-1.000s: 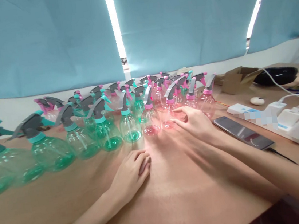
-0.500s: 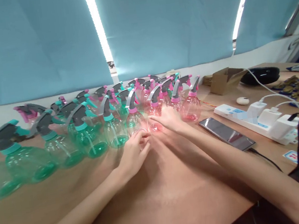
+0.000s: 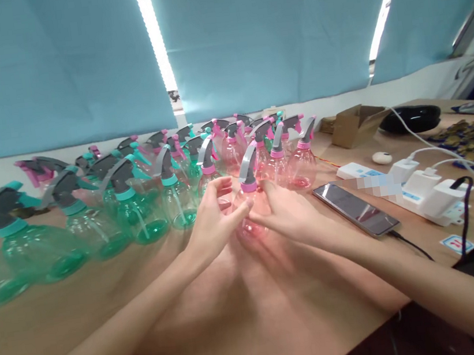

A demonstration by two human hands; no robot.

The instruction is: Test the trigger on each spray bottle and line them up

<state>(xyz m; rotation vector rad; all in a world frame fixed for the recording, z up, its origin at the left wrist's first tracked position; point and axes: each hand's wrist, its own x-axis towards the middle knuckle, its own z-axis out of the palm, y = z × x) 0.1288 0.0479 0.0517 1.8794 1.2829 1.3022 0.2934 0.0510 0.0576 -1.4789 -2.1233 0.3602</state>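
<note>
A clear pink spray bottle (image 3: 253, 230) with a pink collar and grey trigger head stands upright in front of me, nearer than its row. My right hand (image 3: 287, 208) grips its right side, with the thumb across the front; the far fingers are hidden behind it. At its left side is my left hand (image 3: 213, 215), fingers curved and apart, thumb reaching to the bottle's front. Whether that thumb touches the plastic, I cannot tell. Another pink-collared bottle (image 3: 208, 172) stands just behind my left fingers, partly covered.
Green spray bottles (image 3: 145, 230) line the left, with more pink ones (image 3: 301, 169) behind and to the right. A phone (image 3: 354, 208) on a cable and a white power strip (image 3: 366, 183) with chargers lie at right. An opened cardboard box (image 3: 353, 127) sits farther back.
The pink spray bottle has come out of the row toward me in my right hand. My left hand has risen slightly beside it and its fingers have spread.
</note>
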